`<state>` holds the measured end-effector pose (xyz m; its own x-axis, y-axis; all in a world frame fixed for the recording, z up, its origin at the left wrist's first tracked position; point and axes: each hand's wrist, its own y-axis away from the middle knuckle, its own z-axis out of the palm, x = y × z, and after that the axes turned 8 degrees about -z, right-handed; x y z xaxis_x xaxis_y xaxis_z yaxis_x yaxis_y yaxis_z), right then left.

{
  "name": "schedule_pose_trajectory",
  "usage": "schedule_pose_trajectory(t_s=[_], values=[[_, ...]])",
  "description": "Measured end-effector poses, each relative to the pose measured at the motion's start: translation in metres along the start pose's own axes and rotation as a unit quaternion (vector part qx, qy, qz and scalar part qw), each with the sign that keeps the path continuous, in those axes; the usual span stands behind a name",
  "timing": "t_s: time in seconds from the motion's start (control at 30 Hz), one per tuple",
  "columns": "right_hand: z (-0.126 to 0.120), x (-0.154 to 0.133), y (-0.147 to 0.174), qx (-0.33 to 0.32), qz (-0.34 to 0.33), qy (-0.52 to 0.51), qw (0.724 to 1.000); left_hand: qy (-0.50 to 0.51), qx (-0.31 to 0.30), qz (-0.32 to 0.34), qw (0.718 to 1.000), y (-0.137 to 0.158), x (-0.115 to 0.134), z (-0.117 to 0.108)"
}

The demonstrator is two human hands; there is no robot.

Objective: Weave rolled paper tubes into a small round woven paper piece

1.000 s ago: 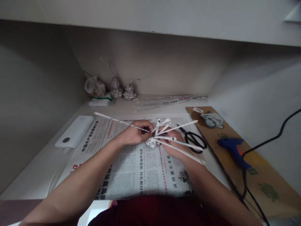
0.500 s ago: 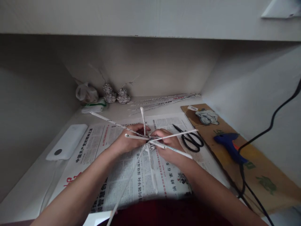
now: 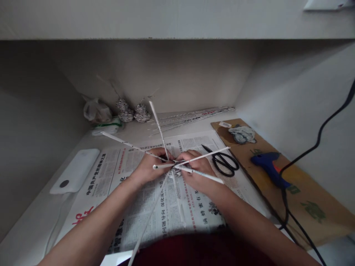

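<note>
Both hands meet at the middle of the head view: the left hand (image 3: pixel 151 168) and the right hand (image 3: pixel 198 171) are closed, fingertips pinching the small woven hub of rolled newspaper tubes (image 3: pixel 175 170), which sits between them just above the spread newspaper sheet (image 3: pixel 155 210). Thin white tubes fan out from that hub like spokes, one upward and far, one toward the near edge, others left and right; pinching at the centre likely keeps the crossing from springing apart.

On the surface (image 3: pixel 33 221), black scissors (image 3: pixel 223 162) lie just right of the right hand. Further right, a blue glue gun (image 3: pixel 267 168) with a black cord rests on a brown cardboard sheet (image 3: pixel 318 218). A white flat device (image 3: pixel 74 171) lies left. At the far wall sit two small woven paper pieces (image 3: pixel 134 112) and a bundle of spare paper tubes (image 3: pixel 194 114), under a pale shelf.
</note>
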<state>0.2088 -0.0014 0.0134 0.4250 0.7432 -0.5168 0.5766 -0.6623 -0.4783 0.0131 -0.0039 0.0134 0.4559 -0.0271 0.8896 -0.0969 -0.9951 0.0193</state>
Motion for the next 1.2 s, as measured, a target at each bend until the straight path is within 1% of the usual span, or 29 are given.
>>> schedule_pose_trajectory(t_s=[0.2, 0.43, 0.53, 0.67, 0.8, 0.9, 0.97, 1.07, 1.2], values=[[-0.002, 0.001, -0.002, 0.01, -0.003, 0.024, 1.0, -0.039, 0.001, 0.019, 0.999, 0.003, 0.007, -0.001], [0.003, 0.003, -0.001, 0.037, -0.033, 0.024, 0.998, -0.061, 0.027, 0.005, 0.998, 0.003, 0.005, 0.001], [0.002, 0.001, 0.0, 0.031, -0.035, 0.021, 0.999, -0.067, 0.048, 0.002, 0.997, 0.004, 0.008, 0.003], [-0.002, 0.0, -0.001, 0.029, -0.03, 0.037, 0.998, -0.069, 0.048, 0.021, 0.996, 0.006, 0.011, 0.003], [-0.003, -0.001, -0.004, 0.076, -0.045, 0.094, 0.992, -0.046, 0.032, 0.005, 0.998, 0.003, 0.007, 0.001], [-0.002, -0.003, -0.003, 0.126, -0.034, 0.154, 0.979, -0.037, 0.035, 0.009, 0.999, 0.001, 0.002, 0.0], [-0.001, -0.005, -0.002, 0.145, -0.026, 0.182, 0.972, -0.028, 0.038, 0.01, 0.999, 0.0, 0.0, -0.001], [0.0, -0.007, 0.0, 0.137, -0.027, 0.2, 0.97, -0.008, 0.032, 0.008, 0.999, 0.0, 0.002, -0.001], [0.003, -0.004, 0.002, 0.089, -0.042, 0.183, 0.978, -0.023, 0.026, 0.012, 0.999, 0.001, 0.004, -0.002]])
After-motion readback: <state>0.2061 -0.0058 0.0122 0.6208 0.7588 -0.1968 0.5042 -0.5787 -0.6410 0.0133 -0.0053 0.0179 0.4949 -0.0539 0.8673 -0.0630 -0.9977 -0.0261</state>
